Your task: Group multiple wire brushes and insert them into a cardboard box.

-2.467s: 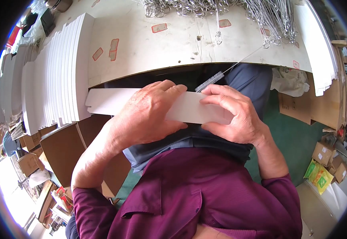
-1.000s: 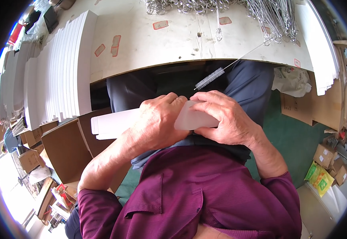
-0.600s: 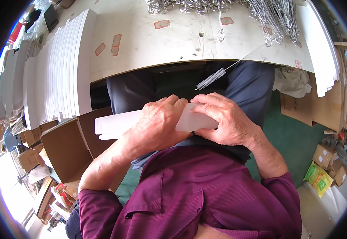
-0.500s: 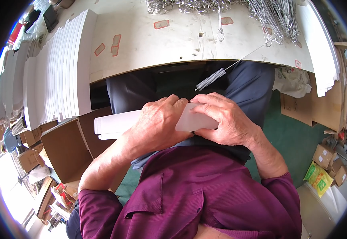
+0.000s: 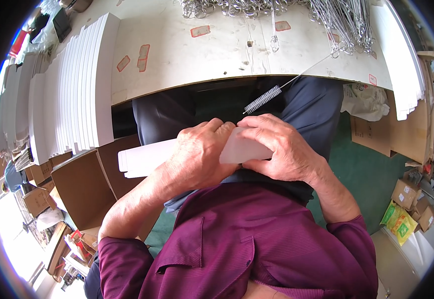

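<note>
A long, narrow white paper box (image 5: 147, 157) lies across my lap, its left end sticking out beyond my left wrist. My left hand (image 5: 204, 152) is wrapped over its middle, fingers closed on it. At the right end, my right hand (image 5: 279, 147) pinches the box between thumb and fingers; a pale, flat panel of it shows between the two hands. The undersides of the box and most fingertips are hidden. Just beyond my right hand, a wire-handled bristle brush (image 5: 262, 99) juts over the table edge, touching neither hand.
On the white table (image 5: 187, 60), many looped wire handles (image 5: 344, 25) are heaped at the far right. Rows of white boxes (image 5: 85, 84) stand at left, and more white boxes (image 5: 401, 65) at right. An open brown carton (image 5: 85, 189) sits left of my legs.
Both hands keep nearly the same hold. The left end of the white box has dipped slightly toward me, and my right fingers have shifted a little.
</note>
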Action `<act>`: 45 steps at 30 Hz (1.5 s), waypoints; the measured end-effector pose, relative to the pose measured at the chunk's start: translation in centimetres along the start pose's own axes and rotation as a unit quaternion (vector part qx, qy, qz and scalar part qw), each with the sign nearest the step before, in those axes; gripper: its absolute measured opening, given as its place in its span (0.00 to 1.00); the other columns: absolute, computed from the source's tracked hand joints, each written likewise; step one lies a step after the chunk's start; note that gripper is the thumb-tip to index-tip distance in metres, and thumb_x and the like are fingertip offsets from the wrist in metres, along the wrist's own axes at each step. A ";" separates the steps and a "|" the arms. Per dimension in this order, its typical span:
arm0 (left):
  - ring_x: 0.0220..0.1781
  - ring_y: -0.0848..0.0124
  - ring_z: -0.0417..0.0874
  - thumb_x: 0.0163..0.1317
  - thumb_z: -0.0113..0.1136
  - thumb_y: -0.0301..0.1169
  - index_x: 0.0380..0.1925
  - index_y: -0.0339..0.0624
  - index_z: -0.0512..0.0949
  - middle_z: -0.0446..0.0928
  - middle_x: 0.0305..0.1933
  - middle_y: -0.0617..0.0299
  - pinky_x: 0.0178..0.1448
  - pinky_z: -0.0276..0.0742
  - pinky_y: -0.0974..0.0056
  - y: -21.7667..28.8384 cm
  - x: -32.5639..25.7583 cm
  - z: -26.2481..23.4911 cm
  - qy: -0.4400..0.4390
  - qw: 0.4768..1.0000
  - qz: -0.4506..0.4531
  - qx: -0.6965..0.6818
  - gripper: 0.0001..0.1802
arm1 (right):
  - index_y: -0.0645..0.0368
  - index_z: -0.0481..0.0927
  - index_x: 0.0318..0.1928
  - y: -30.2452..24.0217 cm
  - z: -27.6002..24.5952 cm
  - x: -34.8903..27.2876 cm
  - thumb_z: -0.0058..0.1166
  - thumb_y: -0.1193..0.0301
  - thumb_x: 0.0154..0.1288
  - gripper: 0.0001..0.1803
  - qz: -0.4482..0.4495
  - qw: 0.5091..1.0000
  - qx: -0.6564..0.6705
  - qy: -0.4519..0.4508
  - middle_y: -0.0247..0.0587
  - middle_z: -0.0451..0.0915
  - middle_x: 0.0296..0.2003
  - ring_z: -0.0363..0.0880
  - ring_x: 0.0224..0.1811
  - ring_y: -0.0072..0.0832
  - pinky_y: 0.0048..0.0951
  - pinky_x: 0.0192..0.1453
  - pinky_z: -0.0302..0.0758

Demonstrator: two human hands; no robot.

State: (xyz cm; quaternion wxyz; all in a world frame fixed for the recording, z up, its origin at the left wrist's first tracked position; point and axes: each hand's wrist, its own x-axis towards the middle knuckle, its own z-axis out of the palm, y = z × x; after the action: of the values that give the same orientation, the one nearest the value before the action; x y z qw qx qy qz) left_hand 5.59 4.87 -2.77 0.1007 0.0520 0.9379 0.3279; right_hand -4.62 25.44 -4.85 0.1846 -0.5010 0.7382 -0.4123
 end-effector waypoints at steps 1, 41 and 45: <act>0.44 0.52 0.86 0.49 0.80 0.37 0.49 0.39 0.79 0.81 0.38 0.52 0.47 0.85 0.51 -0.1 0.0 0.0 0.000 1.000 0.000 0.000 0.29 | 0.62 0.83 0.51 0.0 -0.1 0.0 0.79 0.71 0.46 0.29 0.004 1.000 -0.003 0.006 0.47 0.82 0.56 0.81 0.58 0.45 0.42 0.64 0.79; 0.43 0.49 0.87 0.44 0.80 0.31 0.53 0.35 0.78 0.82 0.43 0.48 0.47 0.86 0.51 -0.6 -0.4 0.5 0.059 0.998 -0.026 -0.019 0.34 | 0.64 0.82 0.53 1.2 1.1 -1.3 0.72 0.77 0.61 0.20 0.072 0.984 0.049 0.157 0.50 0.87 0.47 0.88 0.49 0.44 0.36 0.53 0.84; 0.43 0.48 0.88 0.44 0.80 0.32 0.53 0.35 0.78 0.83 0.43 0.48 0.47 0.86 0.50 -0.9 -0.5 1.1 0.059 0.997 -0.035 -0.027 0.34 | 0.63 0.83 0.52 1.4 1.3 -1.3 0.71 0.77 0.62 0.19 0.087 0.983 0.059 0.153 0.49 0.87 0.47 0.88 0.48 0.43 0.36 0.52 0.84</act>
State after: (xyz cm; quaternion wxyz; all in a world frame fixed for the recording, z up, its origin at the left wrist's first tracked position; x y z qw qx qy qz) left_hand 6.31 4.75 -4.14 0.0584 -0.0033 0.9342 0.3518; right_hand -3.99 26.31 -6.92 0.1333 -0.3543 0.7727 -0.5095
